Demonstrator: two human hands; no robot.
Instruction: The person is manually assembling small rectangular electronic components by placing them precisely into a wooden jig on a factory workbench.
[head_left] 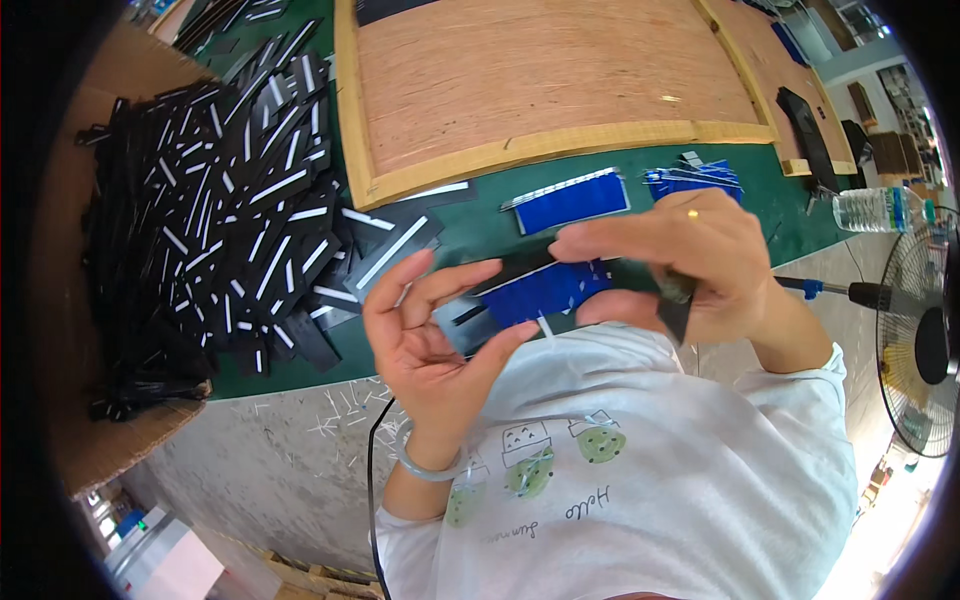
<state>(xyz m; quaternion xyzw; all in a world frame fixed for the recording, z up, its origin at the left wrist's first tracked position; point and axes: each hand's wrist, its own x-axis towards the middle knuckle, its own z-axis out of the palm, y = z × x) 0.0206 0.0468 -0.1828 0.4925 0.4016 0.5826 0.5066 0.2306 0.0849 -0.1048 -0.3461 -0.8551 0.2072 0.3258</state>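
Note:
In front of my chest, my left hand (430,345) grips one end of a dark, shiny flat strip (468,325) between thumb and fingers. Against that strip lies a small blue rectangular piece (545,293) with a pale upper edge. A narrow white sliver (545,326) sticks out below it. My right hand (700,265) closes on the strip's other end, its thumb under and its fingers over; a dark end shows beside the palm. Motion blurs the right fingers. Just beyond my hands, a stack of blue pieces (572,203) with white edges lies on the green tabletop (480,215).
A large cardboard box (110,440) at left overflows with black strips (240,200) bearing white bars. A wooden-framed board (560,75) lies at the back. More blue pieces (695,178), a plastic bottle (870,210) and a fan (915,345) are at right. White scraps (345,410) litter the floor.

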